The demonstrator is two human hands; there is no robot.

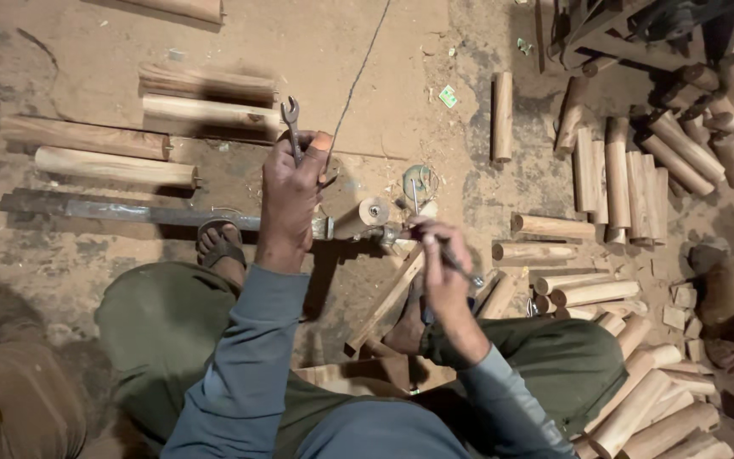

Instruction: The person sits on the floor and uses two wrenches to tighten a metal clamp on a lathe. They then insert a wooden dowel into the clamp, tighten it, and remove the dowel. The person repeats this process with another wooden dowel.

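Your left hand (pixel 292 189) is closed around a metal spanner (pixel 290 127), its open jaw end sticking up above your fingers. It's held out over the dirt floor (pixel 333 51), just above the long metal bar (pixel 121 210) that runs left to right in front of you. Your right hand (pixel 442 265) is gripping a thin metal rod (pixel 460 265), pinched between the fingers, with the tip pointing down to the right. It sits near the end of the bar, where a short wooden piece (pixel 365 216) is mounted, round face toward you.

You're sitting low with knees spread, a sandal (pixel 219 240) touching the bar. A flat wooden slat (pixel 388 299) leans diagonally between your legs. Long wooden logs (pixel 112 153) lie off to the left, and a big heap of shorter turned sticks (pixel 630 183) fills the right side and runs down by your right knee. One stick (pixel 502 116) lies alone, well apart from the heap.
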